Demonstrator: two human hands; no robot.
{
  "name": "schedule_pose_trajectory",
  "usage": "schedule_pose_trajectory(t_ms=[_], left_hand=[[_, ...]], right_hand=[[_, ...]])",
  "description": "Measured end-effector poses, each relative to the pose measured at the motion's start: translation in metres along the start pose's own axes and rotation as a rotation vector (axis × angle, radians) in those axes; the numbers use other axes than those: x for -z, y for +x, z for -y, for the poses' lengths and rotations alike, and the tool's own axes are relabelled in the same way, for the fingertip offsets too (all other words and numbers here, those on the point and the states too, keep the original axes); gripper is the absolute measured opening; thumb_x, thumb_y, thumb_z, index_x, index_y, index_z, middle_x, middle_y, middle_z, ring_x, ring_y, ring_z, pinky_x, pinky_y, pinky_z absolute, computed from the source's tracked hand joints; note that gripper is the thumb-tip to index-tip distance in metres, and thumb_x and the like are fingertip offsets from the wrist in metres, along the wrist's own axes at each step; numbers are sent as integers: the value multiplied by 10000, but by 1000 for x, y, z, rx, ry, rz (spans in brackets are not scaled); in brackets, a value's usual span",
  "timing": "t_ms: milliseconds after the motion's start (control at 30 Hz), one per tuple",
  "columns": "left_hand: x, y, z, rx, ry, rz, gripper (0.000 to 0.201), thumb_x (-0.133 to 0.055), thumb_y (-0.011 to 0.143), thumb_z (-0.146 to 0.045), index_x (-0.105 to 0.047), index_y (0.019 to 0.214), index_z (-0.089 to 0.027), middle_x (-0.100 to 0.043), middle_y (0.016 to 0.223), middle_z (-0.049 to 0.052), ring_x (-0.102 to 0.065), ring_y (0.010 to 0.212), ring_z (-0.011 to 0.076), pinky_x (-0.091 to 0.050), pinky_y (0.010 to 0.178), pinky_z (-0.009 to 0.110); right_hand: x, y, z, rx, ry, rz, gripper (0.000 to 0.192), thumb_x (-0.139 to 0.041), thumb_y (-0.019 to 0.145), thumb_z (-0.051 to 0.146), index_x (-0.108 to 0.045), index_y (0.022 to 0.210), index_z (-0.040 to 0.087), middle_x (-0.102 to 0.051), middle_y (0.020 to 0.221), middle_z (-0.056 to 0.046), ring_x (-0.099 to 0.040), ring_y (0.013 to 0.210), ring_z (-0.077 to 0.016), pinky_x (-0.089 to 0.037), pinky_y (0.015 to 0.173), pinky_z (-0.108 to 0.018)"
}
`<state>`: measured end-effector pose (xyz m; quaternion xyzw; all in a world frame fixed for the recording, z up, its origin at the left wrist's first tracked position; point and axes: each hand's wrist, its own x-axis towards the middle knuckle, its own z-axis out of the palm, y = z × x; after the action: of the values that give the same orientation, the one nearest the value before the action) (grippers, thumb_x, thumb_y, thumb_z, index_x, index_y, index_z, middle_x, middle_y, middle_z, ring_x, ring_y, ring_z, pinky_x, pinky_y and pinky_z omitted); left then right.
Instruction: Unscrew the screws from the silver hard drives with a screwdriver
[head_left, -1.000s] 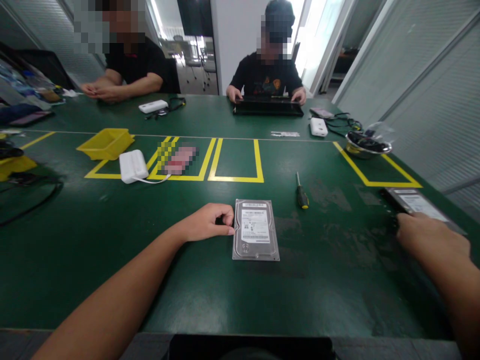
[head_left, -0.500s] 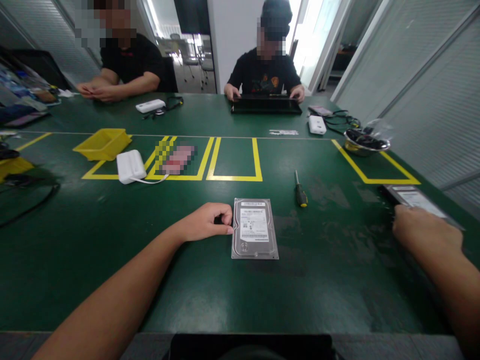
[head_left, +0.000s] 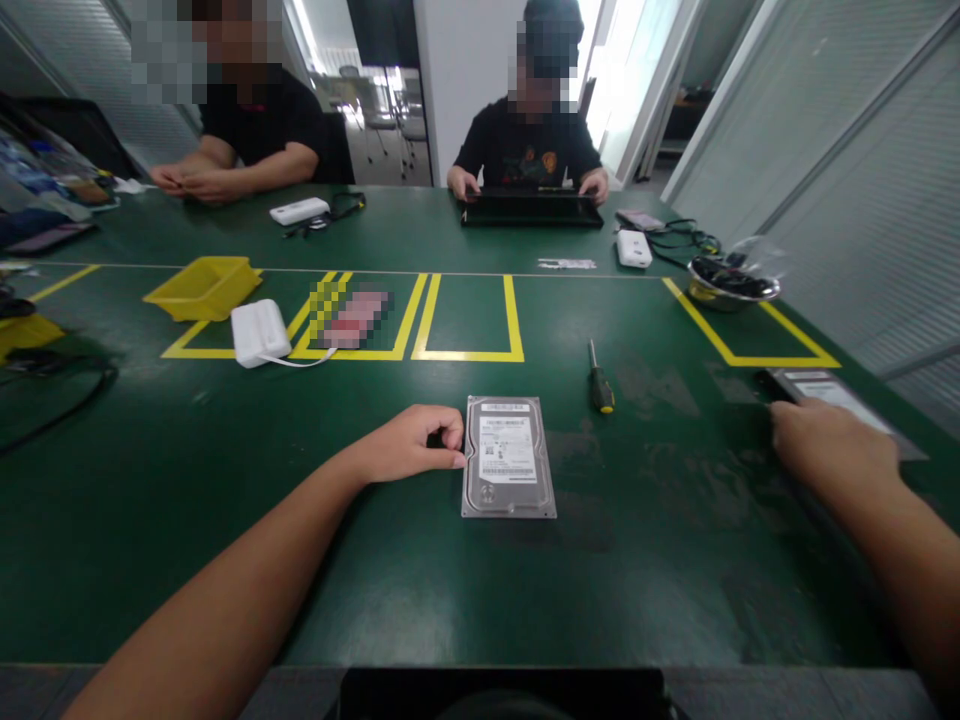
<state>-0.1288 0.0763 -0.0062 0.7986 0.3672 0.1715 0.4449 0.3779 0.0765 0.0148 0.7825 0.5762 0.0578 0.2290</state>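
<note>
A wide dark-green counter [head_left: 225, 480] marked with yellow tape rectangles fills the view, with glass partitions behind and two other people seated at its far side, at 11 and 12 o'clock. At 10 o'clock sits a shallow yellow plastic bin [head_left: 204, 286], and just beside it, nearer, a white rectangular box with a thin white cable [head_left: 259, 333]. The person's left hand [head_left: 411, 445] rests on the counter at the centre, fingers curled loosely with thumb and forefinger tips close together; they touch the left edge of a silver rectangular hard drive with a white label [head_left: 508, 456], which lies flat, label up, and the hand has hold of nothing. At 1 o'clock from the drive, well apart, lies a small screwdriver with a black and yellow handle [head_left: 598, 380], tip pointing away. Farther right, at 2 o'clock, stands a round metal bowl of dark parts [head_left: 733, 285]. At 3 o'clock the right hand [head_left: 832, 450] lies palm down, fingers bent over the near end of a second, dark flat hard drive with a pale label [head_left: 840, 398]; I cannot tell whether it grips it.
</note>
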Motion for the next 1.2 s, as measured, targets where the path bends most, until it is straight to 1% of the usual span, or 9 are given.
schedule_pose_trajectory(t_ms=[167, 333, 567, 733, 900, 1067, 1200], left_hand=[[0, 0, -1, 7, -3, -2, 281, -688, 833, -359, -509, 743, -161, -517, 742, -27, -456, 688, 111, -345, 632, 236], [0, 0, -2, -6, 11, -3, 282, -691, 832, -353, -507, 740, -161, -520, 741, -27, -464, 690, 111, -352, 640, 237], [0, -1, -1, -9, 14, -2, 283, -688, 835, -364, -512, 746, -161, -525, 748, -23, -471, 699, 115, -353, 646, 235], [0, -1, -2, 0, -3, -2, 278, -687, 830, -363, -513, 746, -162, -525, 748, -23, -473, 697, 114, -361, 648, 235], [0, -1, -3, -1, -12, -2, 278, -686, 828, -364, -514, 746, -161, -520, 745, -23, -467, 695, 114, -360, 646, 233], [0, -1, -1, 0, -13, -2, 270, -687, 830, -354, -517, 750, -160, -525, 749, -25, -466, 697, 112, -355, 645, 233], [-1, -1, 0, -2, -11, -7, 270, -683, 826, -361, -520, 748, -160, -527, 742, -25, -462, 690, 113, -348, 644, 236]], right_hand=[[3, 2, 2, -33, 6, 17, 424, -237, 969, 280, -646, 964, 166, -612, 1121, -189, -618, 1051, -360, -489, 733, -424], [4, 3, 1, -52, 21, 17, 426, -235, 969, 306, -634, 1010, 164, -607, 1198, -183, -615, 1086, -347, -497, 777, -435], [4, 10, -4, -79, 56, 29, 365, -344, 916, 352, -636, 1039, 172, -603, 1250, -180, -603, 1112, -368, -514, 779, -475], [4, 15, -7, -92, 83, 33, 394, -353, 904, 393, -633, 1081, 180, -588, 1298, -183, -590, 1133, -368, -515, 794, -495], [4, 17, -9, -91, 89, 37, 399, -360, 899, 400, -641, 1077, 179, -582, 1319, -184, -590, 1139, -368, -515, 804, -493], [1, 14, -7, -64, 79, 37, 392, -318, 924, 364, -642, 1023, 167, -596, 1283, -184, -594, 1139, -356, -510, 826, -465], [-2, 11, -6, -69, 76, 15, 405, -296, 936, 347, -643, 1000, 148, -612, 1241, -207, -604, 1127, -359, -511, 820, -461]])
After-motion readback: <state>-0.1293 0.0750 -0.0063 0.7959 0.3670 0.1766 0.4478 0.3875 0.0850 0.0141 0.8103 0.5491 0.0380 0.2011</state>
